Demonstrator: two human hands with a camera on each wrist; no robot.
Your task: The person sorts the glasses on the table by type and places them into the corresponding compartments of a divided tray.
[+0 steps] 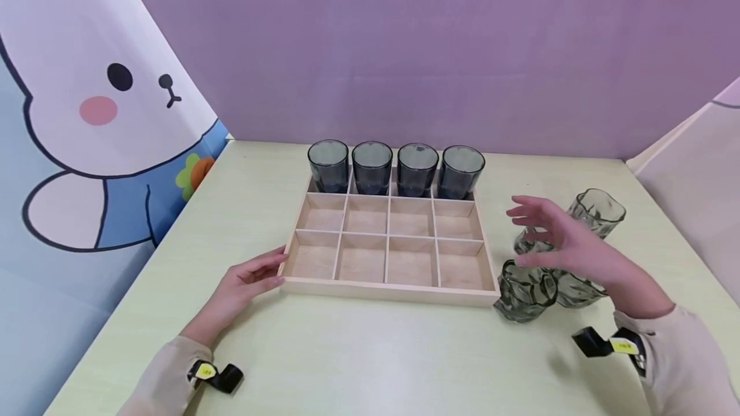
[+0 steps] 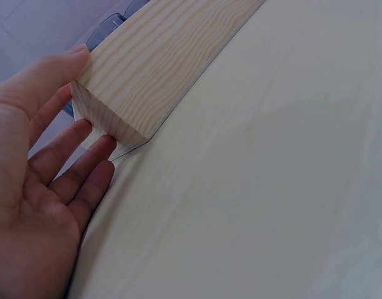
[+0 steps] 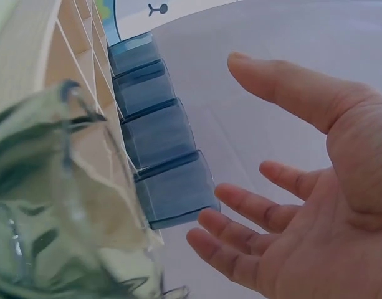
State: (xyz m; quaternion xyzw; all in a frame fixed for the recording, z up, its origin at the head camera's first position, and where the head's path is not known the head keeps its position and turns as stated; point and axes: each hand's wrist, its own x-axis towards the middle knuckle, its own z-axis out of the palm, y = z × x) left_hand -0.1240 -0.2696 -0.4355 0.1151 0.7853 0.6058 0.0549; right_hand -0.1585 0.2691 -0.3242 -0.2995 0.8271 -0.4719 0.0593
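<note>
A wooden tray (image 1: 390, 292) divided into compartments lies mid-table. Several dark blue-grey glasses (image 1: 372, 169) stand upright along its back row; the middle and front rows hold none. At the tray's front left corner rests my left hand (image 1: 245, 281), its thumb at the top edge and fingertips against the side (image 2: 94, 112). My right hand (image 1: 578, 242) hovers with fingers spread over the greenish wavy glasses right of the tray, holding nothing. Of these, a front glass (image 1: 525, 294) sits near the tray's corner and a back one (image 1: 601, 210) stands behind; the hand partly hides others.
A purple backdrop (image 1: 405, 50) rises behind the pale table (image 1: 370, 352). To the left hangs a cloth panel (image 1: 115, 146) with a cartoon animal; another pale panel (image 1: 694, 185) borders the right side.
</note>
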